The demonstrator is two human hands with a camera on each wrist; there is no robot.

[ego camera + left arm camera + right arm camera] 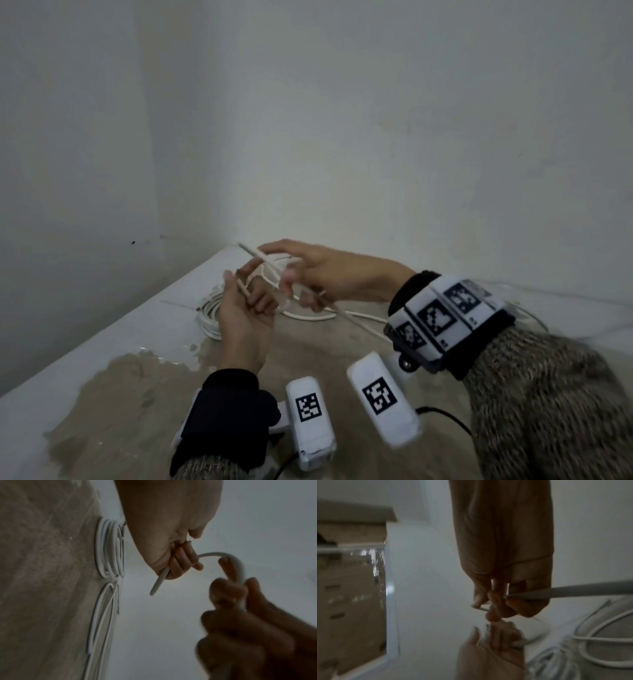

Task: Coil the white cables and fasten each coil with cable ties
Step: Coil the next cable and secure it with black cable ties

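A white cable point(343, 314) runs between both hands above the table point(137, 394). My left hand point(246, 298) grips it with curled fingers point(228, 588). My right hand point(298, 277), just beyond and to the right, grips the same cable; its fingers point(181, 559) wrap it, and a short free end point(157, 584) pokes out of the fist. The cable arcs point(214, 554) from one hand to the other. A finished-looking coil of white cable point(209, 313) lies on the table behind the left hand. More loose cable point(590, 635) trails over the table on the right.
The table stands in a corner of white walls point(342, 137), its left edge point(85, 346) running diagonally. Its beige surface is patchy. A black wire point(445, 416) hangs by my right sleeve. Brown shelving or boxes point(351, 588) show blurred in the right wrist view.
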